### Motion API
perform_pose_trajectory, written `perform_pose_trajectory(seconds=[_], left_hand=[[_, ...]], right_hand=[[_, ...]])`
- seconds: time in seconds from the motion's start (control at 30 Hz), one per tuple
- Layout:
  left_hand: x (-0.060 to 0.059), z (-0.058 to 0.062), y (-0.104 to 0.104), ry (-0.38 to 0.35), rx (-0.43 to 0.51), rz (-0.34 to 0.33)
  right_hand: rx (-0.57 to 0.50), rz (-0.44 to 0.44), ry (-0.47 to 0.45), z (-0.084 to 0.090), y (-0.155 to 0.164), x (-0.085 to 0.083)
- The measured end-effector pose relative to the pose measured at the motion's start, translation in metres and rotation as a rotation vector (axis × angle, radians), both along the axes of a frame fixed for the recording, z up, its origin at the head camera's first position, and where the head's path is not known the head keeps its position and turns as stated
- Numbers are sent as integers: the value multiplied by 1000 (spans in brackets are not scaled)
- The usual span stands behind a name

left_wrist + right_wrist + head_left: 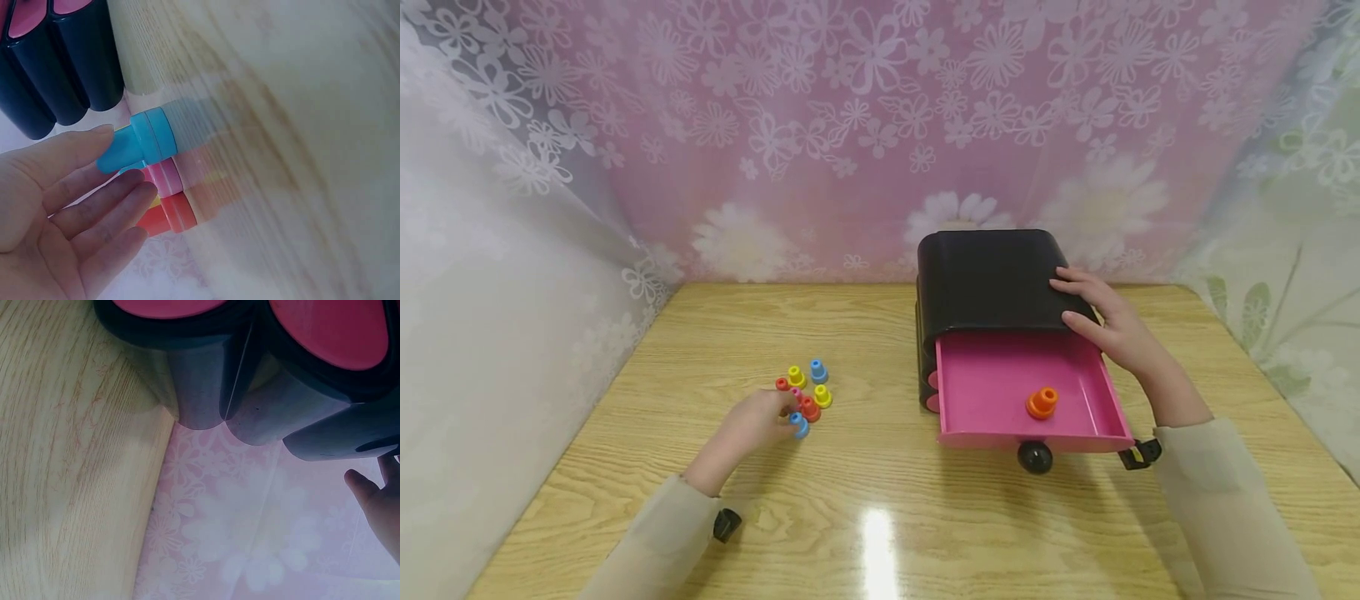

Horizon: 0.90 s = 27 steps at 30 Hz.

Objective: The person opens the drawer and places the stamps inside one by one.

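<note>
The left hand [748, 423] hangs low with bent fingers, thumb and forefinger pinching a blue, stepped plastic peg [799, 426] at its narrow end. The peg stands on the pale wood-grain table [820, 508], broad base down, long axis upright. The right hand [1112, 323] grasps nothing, its fingers extended onto the right edge of a rounded, glossy black cabinet [992, 279].

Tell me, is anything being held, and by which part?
The left hand seems to pinch the nearest blue peg by its narrow end. The right hand just rests on the black box.
</note>
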<state>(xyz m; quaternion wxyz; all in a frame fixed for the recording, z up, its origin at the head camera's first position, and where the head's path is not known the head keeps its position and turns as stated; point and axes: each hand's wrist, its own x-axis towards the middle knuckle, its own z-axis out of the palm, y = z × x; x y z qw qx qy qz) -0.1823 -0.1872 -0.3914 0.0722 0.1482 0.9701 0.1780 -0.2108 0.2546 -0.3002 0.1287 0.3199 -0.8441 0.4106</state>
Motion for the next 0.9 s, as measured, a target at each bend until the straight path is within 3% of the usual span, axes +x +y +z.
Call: perform_pose_trajectory(seconds=[0.47, 0.7, 0.9], left_hand=[[3, 0, 0, 30, 39, -4], [9, 2, 4, 89, 173, -2], [13, 10, 11, 214, 247, -48]], right_hand=[[7, -7, -2, 1, -1, 0], [3, -5, -12, 0, -1, 0], [1, -8, -9, 1, -1, 1]])
